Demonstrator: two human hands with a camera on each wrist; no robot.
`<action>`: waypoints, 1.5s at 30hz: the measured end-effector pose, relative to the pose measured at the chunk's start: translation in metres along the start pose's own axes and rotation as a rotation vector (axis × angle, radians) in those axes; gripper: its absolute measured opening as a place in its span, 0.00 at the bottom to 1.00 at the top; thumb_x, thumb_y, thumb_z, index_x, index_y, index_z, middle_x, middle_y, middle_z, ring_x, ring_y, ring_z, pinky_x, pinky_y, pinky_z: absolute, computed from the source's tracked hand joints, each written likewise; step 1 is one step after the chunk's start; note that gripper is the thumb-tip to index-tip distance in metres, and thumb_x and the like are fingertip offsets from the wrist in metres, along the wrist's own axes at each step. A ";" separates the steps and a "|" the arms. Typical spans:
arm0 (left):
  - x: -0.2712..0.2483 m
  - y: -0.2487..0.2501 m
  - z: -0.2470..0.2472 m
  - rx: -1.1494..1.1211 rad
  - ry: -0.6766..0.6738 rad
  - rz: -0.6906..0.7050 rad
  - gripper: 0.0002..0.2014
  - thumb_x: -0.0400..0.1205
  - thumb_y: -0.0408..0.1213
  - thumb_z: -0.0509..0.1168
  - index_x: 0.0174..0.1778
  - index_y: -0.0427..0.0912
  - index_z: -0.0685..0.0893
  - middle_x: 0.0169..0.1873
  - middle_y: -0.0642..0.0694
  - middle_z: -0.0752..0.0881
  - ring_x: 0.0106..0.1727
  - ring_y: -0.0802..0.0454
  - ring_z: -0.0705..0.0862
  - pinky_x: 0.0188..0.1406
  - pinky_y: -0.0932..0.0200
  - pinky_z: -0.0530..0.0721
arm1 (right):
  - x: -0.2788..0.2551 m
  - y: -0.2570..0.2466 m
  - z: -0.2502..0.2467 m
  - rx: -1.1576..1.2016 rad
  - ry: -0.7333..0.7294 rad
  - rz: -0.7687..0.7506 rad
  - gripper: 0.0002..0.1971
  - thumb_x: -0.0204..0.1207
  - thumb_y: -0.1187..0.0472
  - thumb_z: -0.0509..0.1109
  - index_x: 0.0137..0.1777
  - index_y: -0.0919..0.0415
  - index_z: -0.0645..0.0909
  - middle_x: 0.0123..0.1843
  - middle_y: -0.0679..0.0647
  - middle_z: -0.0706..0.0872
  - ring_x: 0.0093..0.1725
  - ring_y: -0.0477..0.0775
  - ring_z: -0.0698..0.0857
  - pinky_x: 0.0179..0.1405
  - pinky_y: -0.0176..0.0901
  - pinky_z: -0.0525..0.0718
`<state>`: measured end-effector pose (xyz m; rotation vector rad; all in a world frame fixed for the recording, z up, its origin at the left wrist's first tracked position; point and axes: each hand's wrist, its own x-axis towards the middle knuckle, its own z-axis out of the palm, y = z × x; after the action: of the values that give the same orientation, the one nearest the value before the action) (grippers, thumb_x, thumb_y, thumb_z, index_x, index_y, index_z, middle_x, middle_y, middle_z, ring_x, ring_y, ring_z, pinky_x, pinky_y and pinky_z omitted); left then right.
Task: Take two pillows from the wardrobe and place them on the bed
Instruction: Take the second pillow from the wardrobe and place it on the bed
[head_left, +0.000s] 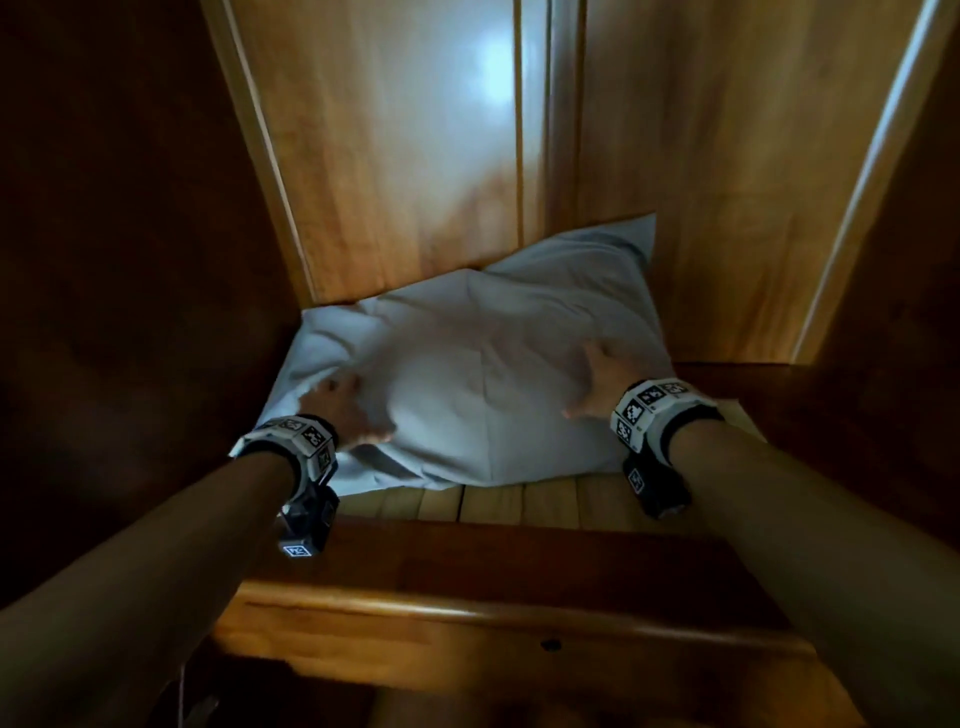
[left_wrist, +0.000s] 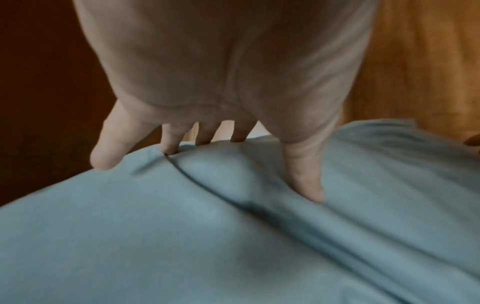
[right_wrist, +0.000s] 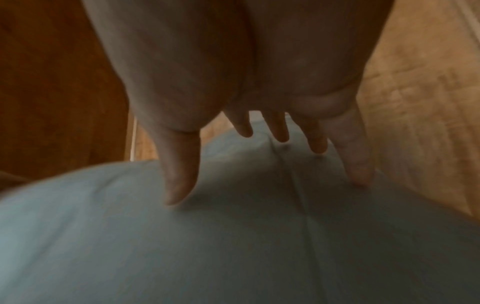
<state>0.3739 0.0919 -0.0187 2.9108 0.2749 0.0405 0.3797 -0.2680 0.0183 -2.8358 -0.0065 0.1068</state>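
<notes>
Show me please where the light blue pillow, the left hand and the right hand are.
Light blue pillow (head_left: 483, 395), head view, middle of its top.
Left hand (head_left: 348, 415), head view, back of the hand.
Right hand (head_left: 597, 382), head view, back of the hand.

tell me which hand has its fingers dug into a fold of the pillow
The left hand: its fingers sink into a crease of the pillow. The right hand only rests spread fingers on smooth cloth.

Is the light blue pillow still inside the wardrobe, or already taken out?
Inside. The pillow lies on the slatted wooden shelf, between wardrobe walls; left hand and right hand rest on it.
</notes>
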 end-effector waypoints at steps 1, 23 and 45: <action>0.009 -0.005 0.004 0.009 -0.001 -0.029 0.62 0.55 0.67 0.76 0.83 0.54 0.55 0.85 0.39 0.59 0.84 0.33 0.60 0.81 0.34 0.65 | 0.014 0.002 0.002 -0.053 -0.013 0.008 0.58 0.62 0.43 0.81 0.84 0.50 0.45 0.86 0.61 0.47 0.82 0.74 0.56 0.80 0.67 0.63; 0.058 -0.004 0.049 -0.189 -0.050 0.057 0.27 0.77 0.51 0.69 0.70 0.40 0.79 0.65 0.32 0.85 0.66 0.31 0.83 0.65 0.43 0.81 | 0.062 -0.016 0.079 0.000 0.112 -0.121 0.11 0.80 0.64 0.61 0.55 0.67 0.83 0.55 0.67 0.86 0.54 0.66 0.84 0.57 0.51 0.82; -0.270 0.077 0.028 -0.407 -0.301 0.546 0.19 0.73 0.37 0.77 0.58 0.36 0.90 0.58 0.38 0.90 0.60 0.38 0.86 0.57 0.55 0.82 | -0.443 0.021 0.073 0.163 0.446 0.443 0.11 0.73 0.65 0.65 0.51 0.64 0.86 0.52 0.69 0.89 0.54 0.72 0.85 0.52 0.51 0.81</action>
<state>0.1236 -0.0384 -0.0312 2.4513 -0.5179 -0.2254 -0.0675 -0.2730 -0.0255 -2.5866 0.6910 -0.4106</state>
